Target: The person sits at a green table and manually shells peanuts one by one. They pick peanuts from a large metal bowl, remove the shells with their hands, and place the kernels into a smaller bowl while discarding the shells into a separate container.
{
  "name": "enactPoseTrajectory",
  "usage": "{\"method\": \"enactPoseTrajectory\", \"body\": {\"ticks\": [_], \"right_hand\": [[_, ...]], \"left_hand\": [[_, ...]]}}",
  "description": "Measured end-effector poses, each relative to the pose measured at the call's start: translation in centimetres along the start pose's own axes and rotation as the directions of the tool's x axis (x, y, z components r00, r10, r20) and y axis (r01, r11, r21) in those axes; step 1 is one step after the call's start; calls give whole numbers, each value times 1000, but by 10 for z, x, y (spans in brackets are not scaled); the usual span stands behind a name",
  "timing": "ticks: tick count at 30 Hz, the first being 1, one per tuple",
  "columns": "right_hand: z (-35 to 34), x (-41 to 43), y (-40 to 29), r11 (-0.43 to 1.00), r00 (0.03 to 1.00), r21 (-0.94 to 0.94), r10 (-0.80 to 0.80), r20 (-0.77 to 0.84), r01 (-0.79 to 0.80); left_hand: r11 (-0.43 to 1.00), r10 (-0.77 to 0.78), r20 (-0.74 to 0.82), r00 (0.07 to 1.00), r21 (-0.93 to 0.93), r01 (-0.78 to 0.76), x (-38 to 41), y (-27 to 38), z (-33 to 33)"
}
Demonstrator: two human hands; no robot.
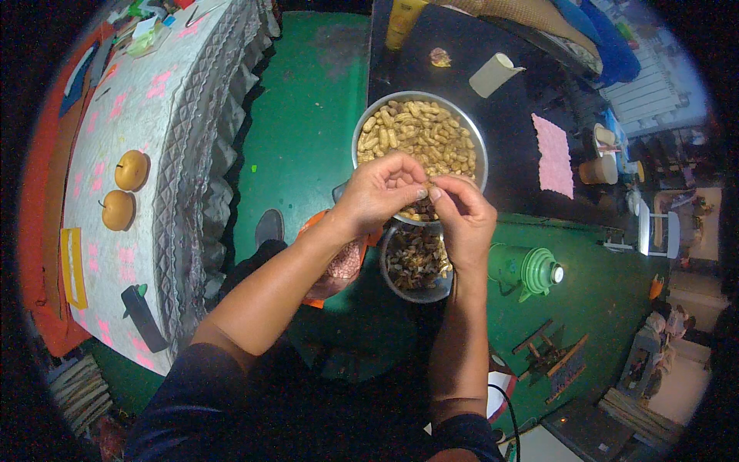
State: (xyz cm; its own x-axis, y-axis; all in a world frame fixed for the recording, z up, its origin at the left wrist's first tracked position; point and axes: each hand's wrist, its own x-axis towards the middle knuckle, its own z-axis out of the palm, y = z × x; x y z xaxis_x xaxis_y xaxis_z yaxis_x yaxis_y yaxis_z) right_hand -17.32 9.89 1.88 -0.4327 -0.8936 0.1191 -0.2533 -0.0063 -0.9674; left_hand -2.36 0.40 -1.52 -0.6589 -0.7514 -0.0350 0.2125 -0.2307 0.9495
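A round metal bowl of unshelled peanuts lies before me. Over its near edge my left hand and my right hand meet at the fingertips, pinching a small peanut pod between them; the fingers partly cover it. Just below the bowl, a second metal basin holds broken peanut shells, partly behind my right wrist. Shelled pink peanut kernels lie in a container with orange around it, partly hidden by my left forearm.
Two round yellow-brown pears rest on a cloth-covered table at the left. On the dark table are a paper roll and a pink cloth. A green thermos flask and a small wooden stool stand on the green floor at the right.
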Motion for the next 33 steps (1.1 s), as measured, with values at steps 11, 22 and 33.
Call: {"method": "enactPoseTrajectory", "body": {"ticks": [11,22,33], "right_hand": [[1,-2,13,998,998,29,62,-25,-62],[6,-4,10,979,980,64,196,-39,-194],[16,-4,19,975,980,133,187,-68,-177]], "left_hand": [[960,136,-50,989,253,-120,-9,7,6],[814,374,2,927,478,-330,-16,16,12],[870,277,5,961,423,-254,-18,19,9]]}}
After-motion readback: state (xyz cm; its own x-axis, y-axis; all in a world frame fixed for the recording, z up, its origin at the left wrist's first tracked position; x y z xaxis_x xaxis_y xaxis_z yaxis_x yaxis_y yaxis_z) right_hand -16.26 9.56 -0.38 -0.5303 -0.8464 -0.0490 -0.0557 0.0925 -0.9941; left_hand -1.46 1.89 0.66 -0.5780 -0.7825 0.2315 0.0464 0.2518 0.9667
